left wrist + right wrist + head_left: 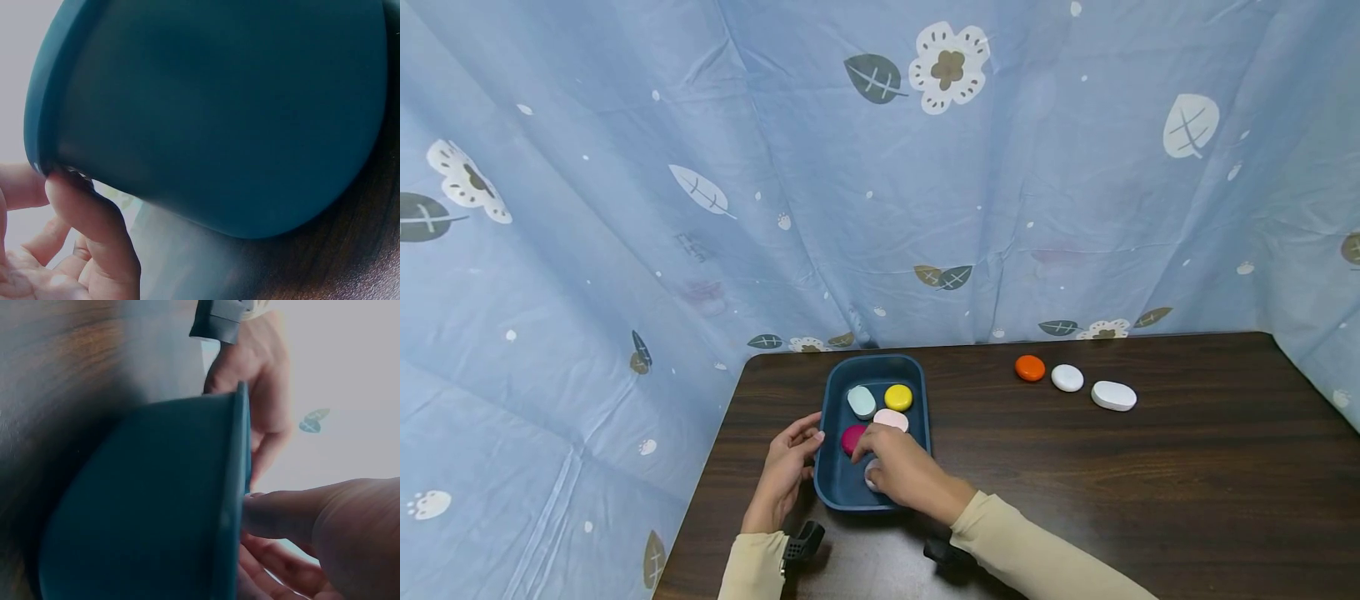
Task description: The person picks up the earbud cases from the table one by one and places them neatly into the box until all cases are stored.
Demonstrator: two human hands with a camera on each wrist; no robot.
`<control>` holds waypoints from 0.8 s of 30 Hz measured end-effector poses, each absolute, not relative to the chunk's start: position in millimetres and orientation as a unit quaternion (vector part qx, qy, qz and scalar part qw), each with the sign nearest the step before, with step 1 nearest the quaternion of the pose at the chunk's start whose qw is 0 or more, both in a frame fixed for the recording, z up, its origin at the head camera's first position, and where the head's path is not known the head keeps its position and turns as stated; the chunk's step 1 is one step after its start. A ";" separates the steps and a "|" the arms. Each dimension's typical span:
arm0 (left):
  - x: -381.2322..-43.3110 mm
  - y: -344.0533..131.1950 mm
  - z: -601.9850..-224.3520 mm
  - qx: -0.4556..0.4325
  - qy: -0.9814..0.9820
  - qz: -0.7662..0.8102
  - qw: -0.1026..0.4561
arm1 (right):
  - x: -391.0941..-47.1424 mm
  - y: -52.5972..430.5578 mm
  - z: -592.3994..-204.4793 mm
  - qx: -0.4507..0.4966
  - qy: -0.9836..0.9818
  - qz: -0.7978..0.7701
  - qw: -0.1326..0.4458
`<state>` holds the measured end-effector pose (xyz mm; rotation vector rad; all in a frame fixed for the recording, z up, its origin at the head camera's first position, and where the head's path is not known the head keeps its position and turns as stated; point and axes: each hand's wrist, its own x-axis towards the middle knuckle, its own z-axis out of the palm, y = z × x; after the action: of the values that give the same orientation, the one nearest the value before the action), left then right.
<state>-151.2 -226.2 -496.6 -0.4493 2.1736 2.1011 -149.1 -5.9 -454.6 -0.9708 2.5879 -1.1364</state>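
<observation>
A deep blue rectangular tray (922,433) lies on the dark table. My left hand (785,469) holds its left rim between thumb and finger; the left wrist view shows the thumb (87,206) against the rim's underside. Inside the tray, my right hand (908,471) reaches down with bent fingers about a pale, rounded piece (870,473). The fingers partly cover that piece, so a firm hold cannot be made out. Near them sit a magenta piece (852,438) and a pale pink one (891,419). Farther back are a mint piece (861,402) and a yellow one (898,397).
To the right, along the back of the table (1075,483), stand an orange disc (1030,367), a white round piece (1067,377) and a white oblong piece (1114,396). A blue patterned curtain (850,208) hangs behind and at the sides.
</observation>
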 end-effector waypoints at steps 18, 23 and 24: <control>-150.4 -226.1 -497.2 -0.149 0.715 0.682 0.041 | -157.2 76.3 -450.0 -0.222 0.875 -0.430 0.001; -150.0 -225.8 -497.6 -0.148 0.713 0.684 0.040 | -160.8 109.5 -452.1 -0.200 0.883 -0.422 -0.038; -149.7 -225.4 -497.5 -0.149 0.714 0.683 0.040 | -161.3 115.9 -453.2 -0.196 0.886 -0.418 -0.046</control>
<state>-149.7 -225.4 -497.5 -0.4557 2.1861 2.0931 -161.3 115.9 -453.2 -0.6353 2.8676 -1.3550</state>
